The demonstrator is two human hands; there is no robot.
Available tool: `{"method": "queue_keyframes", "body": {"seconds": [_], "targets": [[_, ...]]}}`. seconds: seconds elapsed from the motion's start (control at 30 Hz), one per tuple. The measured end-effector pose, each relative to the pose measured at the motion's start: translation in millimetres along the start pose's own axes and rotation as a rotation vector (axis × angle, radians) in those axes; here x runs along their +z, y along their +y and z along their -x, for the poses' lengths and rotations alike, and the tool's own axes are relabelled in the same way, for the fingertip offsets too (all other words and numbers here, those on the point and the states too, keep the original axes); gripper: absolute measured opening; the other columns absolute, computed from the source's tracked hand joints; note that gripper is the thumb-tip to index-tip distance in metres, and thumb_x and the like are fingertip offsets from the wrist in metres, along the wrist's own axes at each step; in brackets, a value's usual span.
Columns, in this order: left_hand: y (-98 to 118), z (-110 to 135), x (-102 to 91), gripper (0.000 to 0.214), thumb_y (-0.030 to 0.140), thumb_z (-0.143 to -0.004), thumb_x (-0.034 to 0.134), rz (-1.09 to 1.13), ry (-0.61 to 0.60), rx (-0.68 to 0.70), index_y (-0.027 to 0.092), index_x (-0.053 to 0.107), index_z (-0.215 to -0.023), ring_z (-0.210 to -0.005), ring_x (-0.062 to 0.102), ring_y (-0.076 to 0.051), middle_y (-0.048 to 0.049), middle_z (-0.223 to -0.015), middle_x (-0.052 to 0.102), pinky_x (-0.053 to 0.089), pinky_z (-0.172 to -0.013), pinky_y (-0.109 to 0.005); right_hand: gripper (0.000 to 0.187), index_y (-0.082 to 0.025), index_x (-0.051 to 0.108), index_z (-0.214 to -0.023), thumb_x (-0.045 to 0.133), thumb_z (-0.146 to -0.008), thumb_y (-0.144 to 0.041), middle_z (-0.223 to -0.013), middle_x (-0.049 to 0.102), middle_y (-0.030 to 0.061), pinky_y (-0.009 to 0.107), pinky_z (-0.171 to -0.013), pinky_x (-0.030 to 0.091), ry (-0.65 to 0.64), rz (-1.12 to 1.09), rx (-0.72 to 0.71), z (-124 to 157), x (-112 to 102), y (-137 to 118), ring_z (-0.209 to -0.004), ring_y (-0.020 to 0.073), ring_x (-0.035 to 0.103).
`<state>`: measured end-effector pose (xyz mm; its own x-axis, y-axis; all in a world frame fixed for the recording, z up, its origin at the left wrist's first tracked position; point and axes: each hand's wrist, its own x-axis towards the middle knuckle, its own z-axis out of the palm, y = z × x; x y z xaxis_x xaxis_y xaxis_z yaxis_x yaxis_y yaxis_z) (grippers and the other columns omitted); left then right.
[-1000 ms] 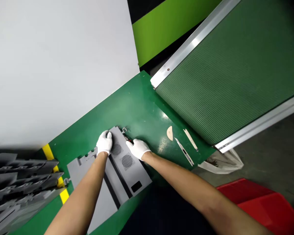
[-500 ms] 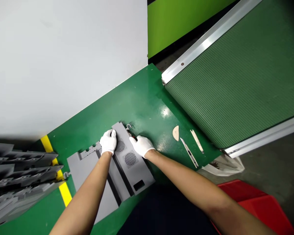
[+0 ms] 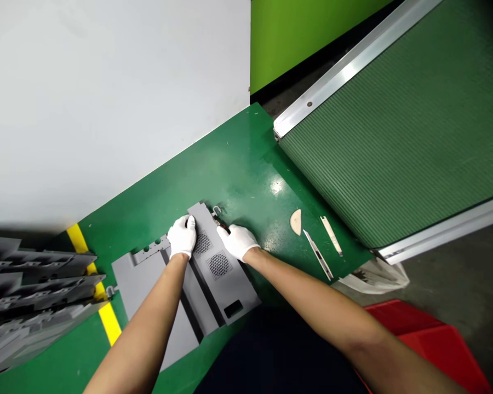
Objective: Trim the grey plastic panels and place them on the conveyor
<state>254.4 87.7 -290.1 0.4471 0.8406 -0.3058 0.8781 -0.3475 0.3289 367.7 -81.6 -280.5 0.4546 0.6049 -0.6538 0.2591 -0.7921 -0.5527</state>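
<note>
A grey plastic panel point(image 3: 239, 284) with two round vent grilles and a rectangular cut-out lies on the green table. My left hand point(image 3: 182, 236), in a white glove, is closed on the panel near its upper edge, left of the vents. On the panel's right edge is my right hand point(image 3: 238, 241), also gloved, with its fingers curled round a small dark tool point(image 3: 220, 221) with a bit of red. Most of that tool is hidden, so its kind is unclear. Its tip is close to the panel's edge, near a small hook-shaped tab point(image 3: 217, 209).
Right of my hands lie a utility knife point(image 3: 317, 254), a second cream-coloured cutter point(image 3: 331, 236) and a beige wedge-shaped piece point(image 3: 296, 221). A green conveyor belt point(image 3: 402, 126) stands at right, a red bin point(image 3: 435, 350) below. Several grey panels point(image 3: 41, 301) stand stacked at left.
The view has shifted very slightly. Both hands stay in nearly the same place on the panel, and the dark tool has shifted only a little at its edge.
</note>
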Motion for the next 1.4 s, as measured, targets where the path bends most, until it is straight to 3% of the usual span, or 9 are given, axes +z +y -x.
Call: {"method": "queue_keyframes", "body": {"seconds": [0.57, 0.67, 0.77, 0.8, 0.87, 0.97, 1.03, 1.2, 1.4], "targets": [[-2, 1, -2.7, 0.048, 0.047, -0.099, 0.043, 0.034, -0.029, 0.004, 0.018, 0.070, -0.124, -0.124, 0.061, -0.031, -0.0134, -0.131, 0.070, 0.044, -0.110, -0.040, 0.074, -0.010, 0.074, -0.107, 0.024, -0.102, -0.065, -0.107, 0.076, 0.0247, 0.039, -0.086, 0.050, -0.014, 0.029, -0.011, -16, -6, -16, -0.103, 0.0338, 0.072], [9, -1, -9.1, 0.050, 0.048, -0.099, 0.042, -0.006, 0.009, 0.015, 0.015, 0.070, -0.123, -0.122, 0.062, -0.031, -0.0165, -0.128, 0.070, 0.045, -0.109, -0.040, 0.075, -0.008, 0.074, -0.104, 0.022, -0.104, -0.062, -0.104, 0.076, 0.0255, 0.038, -0.086, 0.049, -0.007, 0.037, -0.034, -17, -5, -15, -0.102, 0.0329, 0.072], [39, -11, -17.8, 0.050, 0.044, -0.100, 0.040, -0.093, 0.150, 0.224, 0.013, 0.066, -0.130, -0.132, 0.055, -0.030, -0.0174, -0.136, 0.065, 0.036, -0.116, -0.042, 0.074, -0.009, 0.075, -0.103, 0.022, -0.104, -0.062, -0.102, 0.076, 0.0240, 0.038, -0.087, 0.049, -0.009, 0.040, -0.040, -19, -2, -11, -0.102, 0.0321, 0.072], [52, -18, -20.2, 0.048, 0.043, -0.101, 0.039, -0.113, 0.133, 0.327, 0.015, 0.066, -0.130, -0.135, 0.053, -0.029, -0.0152, -0.139, 0.064, 0.030, -0.120, -0.044, 0.074, -0.009, 0.075, -0.104, 0.022, -0.104, -0.062, -0.102, 0.076, 0.0236, 0.037, -0.088, 0.049, -0.011, 0.042, -0.041, -20, -2, -10, -0.103, 0.0318, 0.072], [78, -33, -22.5, 0.044, 0.044, -0.102, 0.039, -0.151, -0.070, 0.447, 0.022, 0.071, -0.122, -0.132, 0.055, -0.028, -0.0096, -0.134, 0.068, 0.025, -0.122, -0.049, 0.075, -0.010, 0.075, -0.106, 0.022, -0.103, -0.064, -0.104, 0.076, 0.0233, 0.038, -0.089, 0.050, -0.010, 0.045, -0.040, -22, 0, -9, -0.103, 0.0320, 0.072], [104, -56, -19.8, 0.044, 0.057, -0.095, 0.050, -0.195, -0.539, 0.334, 0.025, 0.079, -0.094, -0.102, 0.068, -0.028, -0.0070, -0.104, 0.079, 0.044, -0.104, -0.043, 0.076, -0.012, 0.075, -0.107, 0.021, -0.103, -0.065, -0.105, 0.077, 0.0235, 0.039, -0.090, 0.051, -0.002, 0.042, -0.032, -25, 2, -8, -0.104, 0.0335, 0.072], [109, -67, -15.0, 0.048, 0.065, -0.088, 0.056, -0.154, -0.725, 0.246, 0.023, 0.079, -0.081, -0.083, 0.069, -0.026, -0.0071, -0.087, 0.079, 0.050, -0.085, -0.036, 0.075, -0.012, 0.076, -0.107, 0.021, -0.103, -0.063, -0.105, 0.077, 0.0233, 0.040, -0.091, 0.051, -0.005, 0.047, -0.038, -26, 3, -7, -0.105, 0.0336, 0.072], [96, -75, -2.6, 0.055, 0.071, -0.080, 0.061, -0.021, -0.708, 0.214, 0.020, 0.073, -0.066, -0.068, 0.063, -0.021, -0.0086, -0.074, 0.076, 0.048, -0.069, -0.033, 0.074, -0.011, 0.076, -0.107, 0.019, -0.105, -0.059, -0.106, 0.077, 0.0232, 0.038, -0.091, 0.051, -0.026, 0.074, -0.106, -26, 0, -7, -0.106, 0.0323, 0.072], [78, -77, 0.0, 0.045, 0.064, -0.071, 0.073, 0.079, -0.710, 0.339, 0.019, 0.070, -0.070, -0.065, 0.060, -0.019, -0.0034, -0.069, 0.070, 0.045, -0.062, -0.032, 0.076, -0.011, 0.077, -0.105, 0.020, -0.105, -0.061, -0.105, 0.077, 0.0232, 0.038, -0.091, 0.052, -0.027, 0.078, -0.112, -26, -6, -8, -0.106, 0.0327, 0.072]]}}
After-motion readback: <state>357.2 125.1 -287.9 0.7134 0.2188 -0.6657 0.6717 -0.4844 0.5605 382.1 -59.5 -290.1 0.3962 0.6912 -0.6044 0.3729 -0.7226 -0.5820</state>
